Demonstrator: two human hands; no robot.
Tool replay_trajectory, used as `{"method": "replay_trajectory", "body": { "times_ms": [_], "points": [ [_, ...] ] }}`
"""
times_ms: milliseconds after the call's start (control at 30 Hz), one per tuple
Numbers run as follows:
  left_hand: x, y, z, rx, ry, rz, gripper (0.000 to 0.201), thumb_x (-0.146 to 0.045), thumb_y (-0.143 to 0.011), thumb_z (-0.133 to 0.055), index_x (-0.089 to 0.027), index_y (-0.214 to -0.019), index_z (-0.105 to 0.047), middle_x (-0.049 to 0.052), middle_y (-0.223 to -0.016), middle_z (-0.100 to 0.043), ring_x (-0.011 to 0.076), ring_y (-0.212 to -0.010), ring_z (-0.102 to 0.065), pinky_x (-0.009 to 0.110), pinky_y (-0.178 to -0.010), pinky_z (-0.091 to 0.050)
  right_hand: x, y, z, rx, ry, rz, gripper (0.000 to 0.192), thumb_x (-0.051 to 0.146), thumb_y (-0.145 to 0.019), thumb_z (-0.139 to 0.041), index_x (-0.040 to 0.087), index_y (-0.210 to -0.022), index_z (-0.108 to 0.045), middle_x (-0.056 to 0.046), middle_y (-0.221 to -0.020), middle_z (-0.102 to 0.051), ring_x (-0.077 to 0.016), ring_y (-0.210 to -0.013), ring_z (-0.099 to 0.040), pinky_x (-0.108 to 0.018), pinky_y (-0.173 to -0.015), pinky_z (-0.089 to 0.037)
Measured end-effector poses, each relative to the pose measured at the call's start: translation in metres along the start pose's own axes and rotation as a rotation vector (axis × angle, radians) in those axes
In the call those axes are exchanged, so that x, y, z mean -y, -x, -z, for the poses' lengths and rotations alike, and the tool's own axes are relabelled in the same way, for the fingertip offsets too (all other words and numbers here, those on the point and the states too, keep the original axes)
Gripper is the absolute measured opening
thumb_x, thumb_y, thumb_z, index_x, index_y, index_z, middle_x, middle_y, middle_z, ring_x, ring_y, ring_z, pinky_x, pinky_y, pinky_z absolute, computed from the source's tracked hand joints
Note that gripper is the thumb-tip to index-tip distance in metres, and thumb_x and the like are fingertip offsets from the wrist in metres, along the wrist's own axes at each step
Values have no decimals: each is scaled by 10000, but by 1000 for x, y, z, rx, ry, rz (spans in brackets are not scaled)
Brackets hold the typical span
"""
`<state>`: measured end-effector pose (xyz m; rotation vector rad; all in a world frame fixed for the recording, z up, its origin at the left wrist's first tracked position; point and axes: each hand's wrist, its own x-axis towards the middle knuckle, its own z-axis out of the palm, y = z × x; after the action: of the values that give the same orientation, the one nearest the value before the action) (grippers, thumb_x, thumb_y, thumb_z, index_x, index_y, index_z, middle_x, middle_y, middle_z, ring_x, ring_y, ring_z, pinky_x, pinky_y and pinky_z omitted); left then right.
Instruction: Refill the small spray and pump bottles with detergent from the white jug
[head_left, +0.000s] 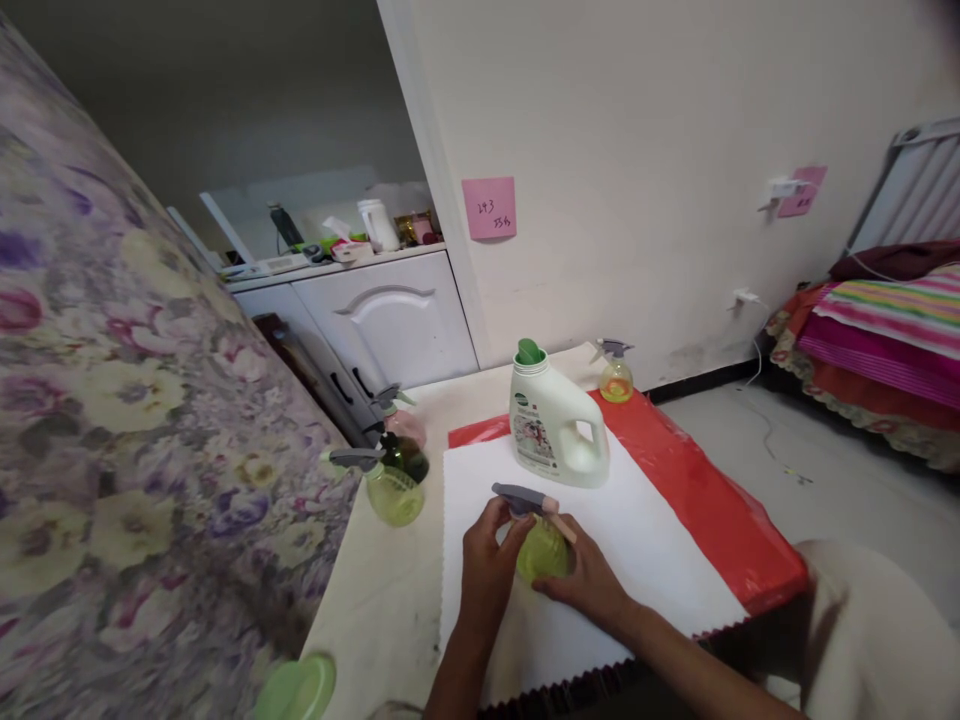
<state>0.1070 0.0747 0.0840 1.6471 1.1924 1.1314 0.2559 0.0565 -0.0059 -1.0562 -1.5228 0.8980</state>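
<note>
A yellow-green spray bottle [543,553] with a grey trigger head [525,497] is held between my two hands over a white sheet. My left hand [491,560] has its fingers closed at the bottle's neck, just under the grey head. Around the right side of the bottle's body curl the fingers of my right hand [589,580]. Directly behind it stands a large pale detergent jug [559,425], upright, a green spout [529,352] showing at its open top. Whether the trigger head is screwed tight cannot be seen.
Several spray bottles stand around: a yellow-green one [395,495], a dark one [405,457] and a pink one [406,428] at left, another [616,378] at the back right. A green bowl-like container [296,688] sits front left. Red plastic [705,500] lies under the white sheet [637,540].
</note>
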Motion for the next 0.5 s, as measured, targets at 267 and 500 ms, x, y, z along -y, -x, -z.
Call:
{"method": "replay_trajectory", "body": {
  "times_ms": [267, 500],
  "points": [
    [0, -1, 3, 26, 61, 18, 234, -316, -815, -616, -196, -1010, -665, 54, -1016, -727, 245, -960, -655, 334, -860, -479, -2, 1, -2, -52, -39, -70, 786, 193, -566, -811, 265, -1279, -487, -69, -1264, -569, -306, -1200, -508, -500, -1047, -377],
    [-14, -4, 10, 28, 230, 61, 275, -370, -830, -614, -195, -1036, -665, 56, -1035, -721, 253, -1049, -620, 330, -893, -462, 18, -2, 9, 18, -225, -80, 729, 241, -586, -822, 256, -1250, -522, -77, -1258, -587, -303, -1169, -535, -468, -1011, -414]
  ]
}}
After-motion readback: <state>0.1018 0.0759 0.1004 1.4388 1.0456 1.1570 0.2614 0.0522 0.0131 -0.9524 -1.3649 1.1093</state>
